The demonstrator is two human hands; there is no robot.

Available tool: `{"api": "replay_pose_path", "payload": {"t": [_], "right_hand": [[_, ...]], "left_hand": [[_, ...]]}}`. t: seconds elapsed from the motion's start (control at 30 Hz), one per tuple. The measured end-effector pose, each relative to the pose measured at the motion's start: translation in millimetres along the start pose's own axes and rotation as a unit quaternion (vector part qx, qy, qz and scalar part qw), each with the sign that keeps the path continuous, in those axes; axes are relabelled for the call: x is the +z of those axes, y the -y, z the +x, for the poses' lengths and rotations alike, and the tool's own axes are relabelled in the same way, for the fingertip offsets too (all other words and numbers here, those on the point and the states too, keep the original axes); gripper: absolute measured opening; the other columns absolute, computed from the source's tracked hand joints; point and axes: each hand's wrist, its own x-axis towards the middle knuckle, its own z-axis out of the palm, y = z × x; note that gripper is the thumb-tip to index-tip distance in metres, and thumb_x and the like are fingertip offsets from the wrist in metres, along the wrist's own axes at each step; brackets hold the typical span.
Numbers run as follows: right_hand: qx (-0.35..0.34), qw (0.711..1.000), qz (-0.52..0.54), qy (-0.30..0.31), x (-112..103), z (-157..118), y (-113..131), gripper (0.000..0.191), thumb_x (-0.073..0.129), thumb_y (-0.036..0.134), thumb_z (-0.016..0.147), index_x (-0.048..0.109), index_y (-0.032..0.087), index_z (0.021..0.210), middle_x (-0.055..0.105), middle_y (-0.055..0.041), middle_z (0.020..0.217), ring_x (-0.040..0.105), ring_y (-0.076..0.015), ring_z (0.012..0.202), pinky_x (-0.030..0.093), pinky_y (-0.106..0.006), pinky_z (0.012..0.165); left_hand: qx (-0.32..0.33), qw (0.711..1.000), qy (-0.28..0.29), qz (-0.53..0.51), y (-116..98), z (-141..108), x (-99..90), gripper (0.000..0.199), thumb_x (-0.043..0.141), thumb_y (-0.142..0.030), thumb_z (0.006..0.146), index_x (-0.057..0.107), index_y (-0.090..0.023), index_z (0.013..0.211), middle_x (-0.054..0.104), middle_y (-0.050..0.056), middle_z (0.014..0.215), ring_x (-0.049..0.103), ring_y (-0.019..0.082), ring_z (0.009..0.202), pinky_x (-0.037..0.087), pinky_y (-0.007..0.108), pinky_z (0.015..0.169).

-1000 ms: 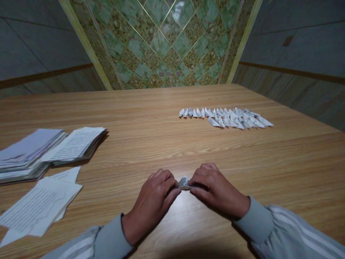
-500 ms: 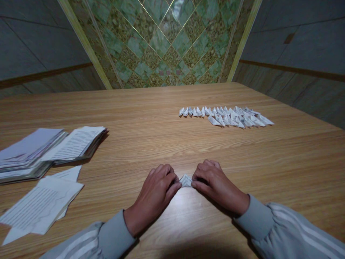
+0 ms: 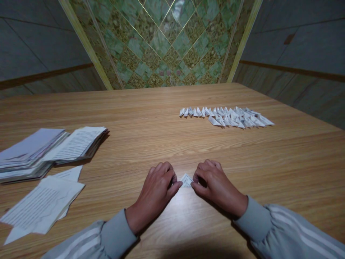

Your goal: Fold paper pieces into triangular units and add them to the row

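Observation:
A small folded paper triangle (image 3: pixel 186 181) with printing on it is at the front middle of the wooden table (image 3: pixel 140 144), its point facing away from me. My left hand (image 3: pixel 157 192) pinches its left corner between thumb and curled fingers. At the right corner, my right hand (image 3: pixel 212 185) grips it the same way. The fingertips cover both corners. Farther back to the right stand folded paper boats (image 3: pixel 229 117), several of them packed close together in two rows.
On the left lies a thick stack of papers (image 3: pixel 29 144), with a second stack of printed sheets (image 3: pixel 78 144) against it. Nearer to me, a few loose printed sheets (image 3: pixel 45 201) overlap. A tiled wall (image 3: pixel 167 46) rises behind the table's far edge.
The fingers of both hands have shifted slightly at the corners, and more of the paper triangle shows between them. The stacks and boats stay where they were.

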Motion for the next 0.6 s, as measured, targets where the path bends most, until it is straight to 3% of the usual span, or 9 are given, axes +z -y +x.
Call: {"api": "replay_pose_path", "payload": {"t": [0.27,0.4,0.6], "right_hand": [[0.029,0.999,0.036,0.007,-3.5,-1.4,0.7,0.014,0.076,0.017,0.083,0.063,0.019,0.079,0.063,0.001,0.081,0.054,-0.0196,0.086,0.031,-0.034,0.081],[0.057,0.996,0.074,0.003,-5.4,0.2,-1.3,0.02,0.08,0.015,0.079,0.06,0.019,0.084,0.063,0.0033,0.079,0.054,-0.0173,0.081,0.031,-0.032,0.079],[-0.006,0.998,0.067,0.018,-3.9,1.9,-6.8,0.014,0.077,0.016,0.084,0.07,0.024,0.092,0.067,0.0009,0.09,0.055,-0.0205,0.093,0.032,-0.034,0.082]], "left_hand": [[0.013,1.0,-0.006,-0.022,0.3,-0.5,2.4,0.006,0.063,-0.023,0.094,0.06,-0.019,0.092,0.061,0.004,0.093,0.053,0.024,0.088,0.039,0.037,0.076],[0.091,0.995,-0.034,-0.008,0.9,0.0,6.0,0.008,0.063,-0.018,0.095,0.064,-0.022,0.101,0.064,0.005,0.102,0.054,0.024,0.093,0.039,0.036,0.076],[0.193,0.978,-0.066,0.046,3.1,-0.3,8.8,0.012,0.068,-0.027,0.093,0.069,-0.02,0.102,0.069,0.004,0.093,0.057,0.023,0.086,0.038,0.037,0.074]]}}
